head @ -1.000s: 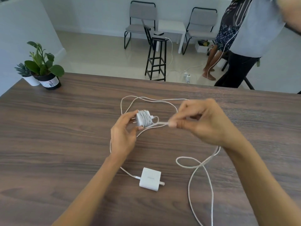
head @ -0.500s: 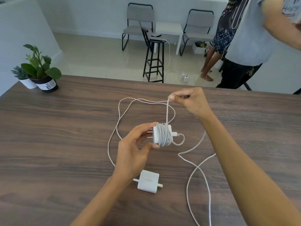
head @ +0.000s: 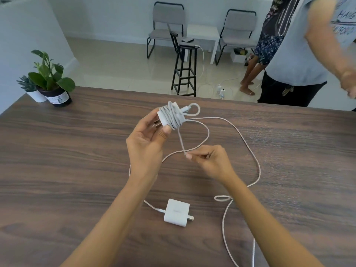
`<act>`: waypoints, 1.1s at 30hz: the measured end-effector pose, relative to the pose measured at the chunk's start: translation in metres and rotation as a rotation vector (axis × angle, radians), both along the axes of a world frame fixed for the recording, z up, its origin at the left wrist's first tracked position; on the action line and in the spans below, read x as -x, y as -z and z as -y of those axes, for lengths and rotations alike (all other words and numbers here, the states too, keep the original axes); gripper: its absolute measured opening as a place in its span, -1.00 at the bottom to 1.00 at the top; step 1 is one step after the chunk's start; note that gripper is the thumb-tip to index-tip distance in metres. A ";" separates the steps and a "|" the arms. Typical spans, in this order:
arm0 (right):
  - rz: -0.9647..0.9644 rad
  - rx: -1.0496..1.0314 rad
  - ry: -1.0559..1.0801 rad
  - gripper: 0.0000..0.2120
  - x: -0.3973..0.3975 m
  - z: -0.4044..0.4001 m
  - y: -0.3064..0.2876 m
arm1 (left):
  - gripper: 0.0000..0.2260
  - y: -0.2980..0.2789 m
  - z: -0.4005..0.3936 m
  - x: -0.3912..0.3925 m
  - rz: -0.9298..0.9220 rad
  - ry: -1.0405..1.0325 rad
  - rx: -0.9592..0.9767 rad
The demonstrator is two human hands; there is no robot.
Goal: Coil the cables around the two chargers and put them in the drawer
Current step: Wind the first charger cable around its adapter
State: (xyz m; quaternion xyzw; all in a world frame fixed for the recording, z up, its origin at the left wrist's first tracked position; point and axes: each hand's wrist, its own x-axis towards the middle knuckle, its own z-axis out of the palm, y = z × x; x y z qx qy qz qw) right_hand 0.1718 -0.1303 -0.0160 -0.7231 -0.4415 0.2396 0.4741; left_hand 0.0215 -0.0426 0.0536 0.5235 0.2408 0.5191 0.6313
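Note:
My left hand (head: 146, 143) holds a white charger (head: 170, 117) above the wooden table (head: 67, 160), with several turns of its white cable wound around the body. My right hand (head: 212, 160) pinches the same cable (head: 182, 142) just below the charger, pulling it taut toward me. The loose rest of the cable (head: 250, 151) loops across the table to the right. A second white charger (head: 176, 212) lies flat on the table near me, prongs pointing right, its cable (head: 152, 206) running off to the left under my left arm. No drawer is in view.
Two potted plants (head: 51, 81) stand at the table's far left corner. Another person (head: 300, 54) stands beyond the far right edge. A black stool (head: 185, 70), two chairs and a power strip are on the floor behind the table.
My right hand has swung from above the charger down to below it, carrying the cable around. My left hand has lifted the charger farther away from me.

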 end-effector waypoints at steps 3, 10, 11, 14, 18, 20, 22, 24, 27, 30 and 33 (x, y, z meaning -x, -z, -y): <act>0.158 0.011 -0.046 -0.87 0.020 0.014 -0.009 | -0.63 0.012 -0.013 -0.001 -0.090 -0.083 -0.027; 0.669 -0.035 -0.092 -0.89 0.033 0.033 -0.070 | -0.56 0.049 -0.010 0.005 -0.410 -0.095 -0.262; 0.688 -0.042 -0.084 -0.88 0.030 0.032 -0.077 | -0.55 0.050 -0.008 0.006 -0.427 -0.082 -0.297; 0.692 -0.075 -0.064 -0.90 0.020 0.027 -0.089 | -0.50 0.050 0.000 0.006 -0.455 -0.026 -0.413; 0.640 -0.104 -0.027 -0.91 0.006 0.014 -0.097 | -0.52 0.049 0.011 0.009 -0.440 0.069 -0.399; 0.584 -0.100 -0.019 -0.91 -0.002 0.006 -0.098 | -0.52 0.045 0.016 0.012 -0.386 0.143 -0.327; 0.482 -0.088 -0.025 -0.92 -0.006 0.001 -0.097 | -0.53 0.039 0.020 0.017 -0.312 0.223 -0.239; 0.242 -0.132 -0.029 -0.94 -0.011 -0.003 -0.093 | -0.54 0.032 0.022 0.019 -0.260 0.295 -0.166; -0.035 -0.169 -0.020 -0.88 -0.018 -0.005 -0.081 | -0.57 0.025 0.025 0.021 -0.206 0.356 -0.113; -0.169 -0.110 -0.007 -0.87 -0.020 -0.008 -0.060 | -0.59 0.021 0.027 0.021 -0.166 0.354 -0.085; -0.308 0.005 0.013 -0.86 -0.011 -0.005 -0.040 | -0.61 0.019 0.023 0.019 -0.122 0.305 -0.047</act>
